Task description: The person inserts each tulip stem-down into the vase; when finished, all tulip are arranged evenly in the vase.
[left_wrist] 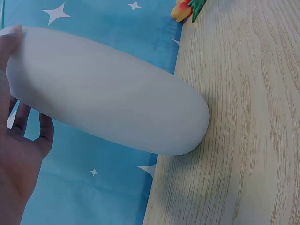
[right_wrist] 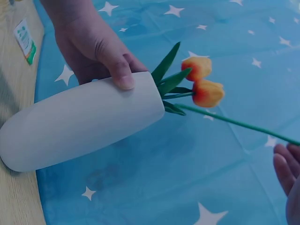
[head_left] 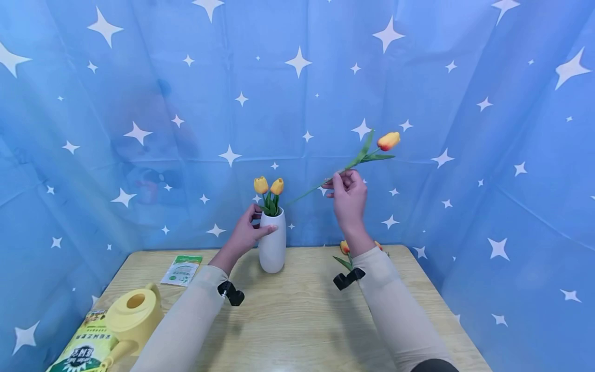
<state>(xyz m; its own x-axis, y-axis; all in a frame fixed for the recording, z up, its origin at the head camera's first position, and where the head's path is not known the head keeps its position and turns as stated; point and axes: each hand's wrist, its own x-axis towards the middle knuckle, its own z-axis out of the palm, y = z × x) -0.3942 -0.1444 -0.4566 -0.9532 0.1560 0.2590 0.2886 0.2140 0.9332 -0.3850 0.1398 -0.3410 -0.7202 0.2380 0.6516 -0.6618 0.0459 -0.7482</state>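
A white vase (head_left: 272, 248) stands on the table with two yellow-orange tulips (head_left: 268, 186) in its mouth. My left hand (head_left: 246, 232) grips the vase near its top, thumb across the front. In the head view my right hand (head_left: 350, 199) pinches the green stem of another tulip (head_left: 388, 141), its bloom slanting up to the right. The lower end of that stem points down-left toward the vase mouth. The right wrist view shows the stem (right_wrist: 239, 123) with its tip close by the leaves at the rim.
More tulips (head_left: 344, 247) lie at the table's back right, partly behind my right forearm. On the left are a yellow watering can (head_left: 132, 315), a green-yellow bag (head_left: 85, 343) and a small white-green packet (head_left: 182, 270). A blue starred curtain (head_left: 297, 113) hangs behind the table (head_left: 288, 320).
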